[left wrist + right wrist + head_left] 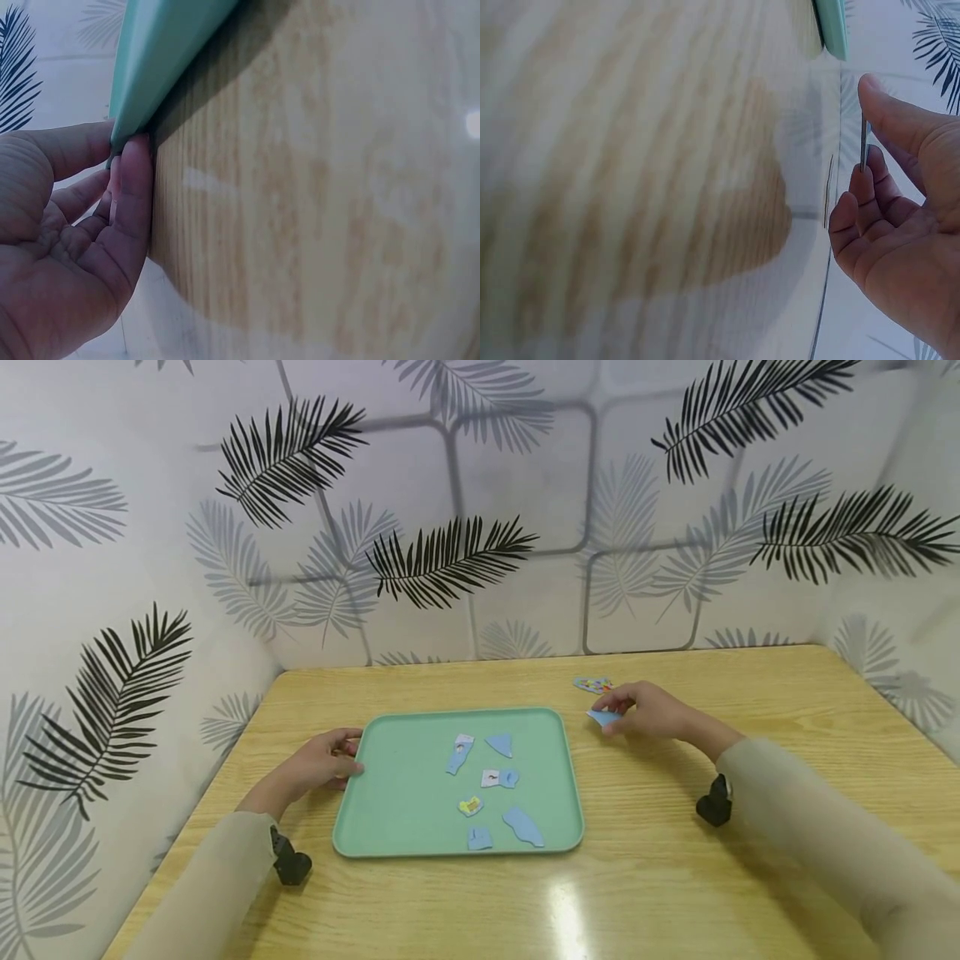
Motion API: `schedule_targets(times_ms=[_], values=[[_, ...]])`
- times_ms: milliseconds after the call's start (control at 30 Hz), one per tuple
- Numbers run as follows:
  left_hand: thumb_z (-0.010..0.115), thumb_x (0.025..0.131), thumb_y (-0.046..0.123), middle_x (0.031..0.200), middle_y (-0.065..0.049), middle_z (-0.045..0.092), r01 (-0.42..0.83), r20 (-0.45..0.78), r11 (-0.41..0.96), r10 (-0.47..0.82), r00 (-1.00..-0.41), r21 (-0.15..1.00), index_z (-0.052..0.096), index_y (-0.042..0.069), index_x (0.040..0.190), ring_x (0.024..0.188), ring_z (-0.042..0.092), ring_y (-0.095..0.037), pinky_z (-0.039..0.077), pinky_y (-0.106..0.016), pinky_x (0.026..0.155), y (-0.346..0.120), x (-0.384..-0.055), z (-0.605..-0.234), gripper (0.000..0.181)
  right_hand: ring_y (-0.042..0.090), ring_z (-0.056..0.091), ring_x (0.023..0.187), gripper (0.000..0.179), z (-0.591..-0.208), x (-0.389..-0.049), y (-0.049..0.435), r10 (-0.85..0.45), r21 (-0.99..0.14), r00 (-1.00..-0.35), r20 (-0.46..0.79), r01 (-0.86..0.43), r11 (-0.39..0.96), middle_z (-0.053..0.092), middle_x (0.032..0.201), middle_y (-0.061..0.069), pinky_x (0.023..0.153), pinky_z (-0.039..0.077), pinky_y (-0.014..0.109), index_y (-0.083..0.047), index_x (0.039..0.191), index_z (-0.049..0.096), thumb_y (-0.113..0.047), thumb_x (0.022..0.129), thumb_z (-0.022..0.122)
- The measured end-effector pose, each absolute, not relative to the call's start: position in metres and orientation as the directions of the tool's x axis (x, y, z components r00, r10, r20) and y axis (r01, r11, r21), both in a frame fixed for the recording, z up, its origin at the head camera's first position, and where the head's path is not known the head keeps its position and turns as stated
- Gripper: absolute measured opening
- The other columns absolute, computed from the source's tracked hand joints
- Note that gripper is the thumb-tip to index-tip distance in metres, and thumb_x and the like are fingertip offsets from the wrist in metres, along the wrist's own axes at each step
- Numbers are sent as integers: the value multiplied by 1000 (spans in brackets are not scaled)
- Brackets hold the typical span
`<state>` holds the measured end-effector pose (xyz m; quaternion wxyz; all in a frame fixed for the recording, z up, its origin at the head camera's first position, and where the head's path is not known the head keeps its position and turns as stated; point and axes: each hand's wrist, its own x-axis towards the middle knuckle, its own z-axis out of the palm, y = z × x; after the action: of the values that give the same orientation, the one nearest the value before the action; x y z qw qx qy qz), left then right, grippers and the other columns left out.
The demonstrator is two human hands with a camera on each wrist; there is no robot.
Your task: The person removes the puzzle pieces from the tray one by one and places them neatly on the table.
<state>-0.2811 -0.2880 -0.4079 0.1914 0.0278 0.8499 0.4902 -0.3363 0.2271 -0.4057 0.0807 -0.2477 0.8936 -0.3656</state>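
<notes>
A green tray (405,802) lies on the wooden table with several flat jigsaw puzzle pieces on it. At the tray's left rim, my left hand (321,763) grips the edge, and the left wrist view has the tray rim (154,67) between thumb and fingers. My right hand (651,712) pinches a pale blue puzzle piece (602,717) just above the table, right of the tray. Seen edge-on in the right wrist view, that piece is a thin strip between thumb and fingertips. Behind the right hand lies a multicoloured puzzle piece (591,684), partly hidden by the fingers.
On the tray are a blue triangular piece (501,744), a long blue piece (522,827), a yellow-patterned piece (471,807) and others. A leaf-patterned wall (525,610) rises behind the table (450,910). Each wrist carries a small black camera.
</notes>
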Motion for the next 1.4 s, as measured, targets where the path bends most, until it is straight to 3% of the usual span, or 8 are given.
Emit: schedule_targets(times_ms=[333,667,967,1400], values=[[64,92,5,115,-15,41,-137,-295,527,228,-928,839,32,0,149,96,47,-26,52,-35,72,-289,-280,-410,65,25,52,99,37,-412,-357,231,-454,-722,-890,-40,-288,629,61,106,11,85,43,38,-4,119,68,-15,85,77],[63,92,5,116,-16,41,-135,-296,529,233,-926,838,31,0,149,97,47,-26,52,-36,72,-290,-280,-410,66,32,53,112,36,-411,-365,232,-457,-729,-887,-66,-270,629,61,122,17,97,42,46,-2,120,66,-14,88,74],[62,93,4,116,-16,42,-134,-298,526,240,-924,840,31,-1,149,96,48,-26,52,-36,73,-287,-279,-409,65,30,55,105,35,-414,-372,235,-493,-729,-867,-78,-287,621,63,114,15,93,42,46,2,118,66,-12,87,74],[64,92,4,114,-16,41,-139,-301,527,235,-924,838,32,0,149,94,47,-25,51,-35,71,-288,-282,-409,65,32,54,110,38,-414,-378,236,-472,-747,-877,-88,-255,613,61,120,19,96,41,47,2,121,65,-12,87,74]])
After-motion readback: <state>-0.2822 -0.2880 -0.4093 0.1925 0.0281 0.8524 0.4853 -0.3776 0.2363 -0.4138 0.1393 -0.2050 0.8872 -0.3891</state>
